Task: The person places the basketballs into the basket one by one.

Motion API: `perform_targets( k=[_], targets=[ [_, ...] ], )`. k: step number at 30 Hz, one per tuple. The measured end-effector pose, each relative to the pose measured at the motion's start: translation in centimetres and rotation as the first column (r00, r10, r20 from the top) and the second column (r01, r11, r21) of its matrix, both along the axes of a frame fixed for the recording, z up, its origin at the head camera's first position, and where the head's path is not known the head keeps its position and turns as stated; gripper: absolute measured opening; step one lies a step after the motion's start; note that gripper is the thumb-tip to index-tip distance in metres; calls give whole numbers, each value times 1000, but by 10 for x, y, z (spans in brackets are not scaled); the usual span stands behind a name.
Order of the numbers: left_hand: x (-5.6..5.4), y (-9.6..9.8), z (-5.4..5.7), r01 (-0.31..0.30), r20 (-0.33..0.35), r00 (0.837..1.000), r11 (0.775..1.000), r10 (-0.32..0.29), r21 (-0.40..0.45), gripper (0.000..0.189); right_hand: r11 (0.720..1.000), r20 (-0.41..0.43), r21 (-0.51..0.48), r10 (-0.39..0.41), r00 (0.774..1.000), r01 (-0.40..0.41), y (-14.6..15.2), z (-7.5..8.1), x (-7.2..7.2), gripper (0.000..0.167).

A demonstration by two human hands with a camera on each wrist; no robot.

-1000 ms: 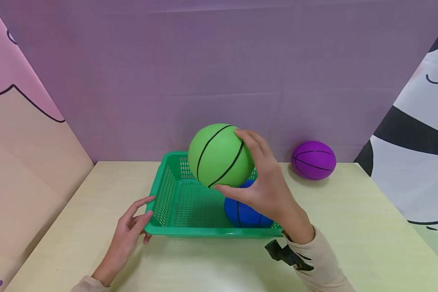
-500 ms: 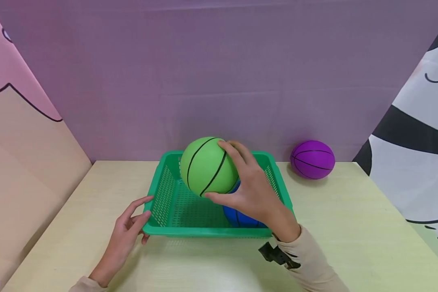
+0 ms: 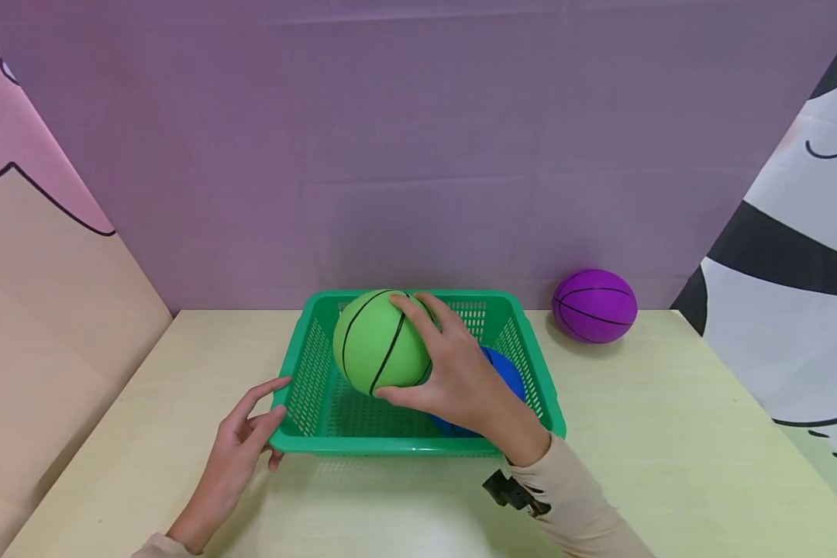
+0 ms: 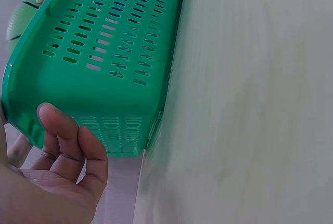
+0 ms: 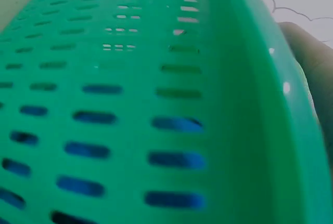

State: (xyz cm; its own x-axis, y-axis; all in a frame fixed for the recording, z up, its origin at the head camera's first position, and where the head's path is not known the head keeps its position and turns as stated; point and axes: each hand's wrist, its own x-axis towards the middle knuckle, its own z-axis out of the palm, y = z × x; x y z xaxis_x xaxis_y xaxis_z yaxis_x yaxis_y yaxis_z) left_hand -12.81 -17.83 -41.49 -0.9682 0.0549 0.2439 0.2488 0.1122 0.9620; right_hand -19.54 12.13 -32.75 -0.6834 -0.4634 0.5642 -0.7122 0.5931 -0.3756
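Observation:
My right hand (image 3: 453,372) grips a green toy basketball (image 3: 380,341) with black lines, thumb low and fingers over its upper right side. The ball is inside the rim of a green plastic basket (image 3: 418,446), left of a blue ball (image 3: 505,372) that lies in the basket, partly hidden by the right hand. At the basket's left front corner, my left hand (image 3: 233,449) holds the rim between thumb and index finger. In the left wrist view, its other fingers (image 4: 67,141) curl against the outside wall. Through the slots in the right wrist view, the blue ball (image 5: 86,149) shows.
A purple ball (image 3: 594,306) sits on the pale wooden table (image 3: 669,434), right of the basket near the back edge. A purple cloth backdrop (image 3: 418,155) rises behind, with a panda-printed panel (image 3: 795,310) at the right and a pink-beige panel (image 3: 42,310) at the left.
My right hand has lowered the green ball and brought it left, from above the basket to inside its rim. The left hand stays at the basket's corner.

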Motion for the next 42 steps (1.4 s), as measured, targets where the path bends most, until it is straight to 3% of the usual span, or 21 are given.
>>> perform_targets(
  k=[6,20,27,34,42],
  targets=[
    [0,1,0,-2,-3,1000,1000,2,5,40,998,14,69,-8,1000,7,-7,-10,1,100],
    [2,0,-1,17,-12,1000,1000,-17,19,41,985,10,160,61,998,-62,-27,-23,9,96],
    [1,-1,-2,33,-10,999,999,-33,-6,42,974,35,220,44,998,-50,-27,-24,9,94],
    [-1,-4,-4,34,-22,999,999,-34,-24,42,935,67,346,60,996,-79,-28,-23,14,73],
    [-1,-3,-5,35,-17,999,999,-35,-20,42,934,62,354,36,997,-55,-27,-23,15,72]
  ],
)
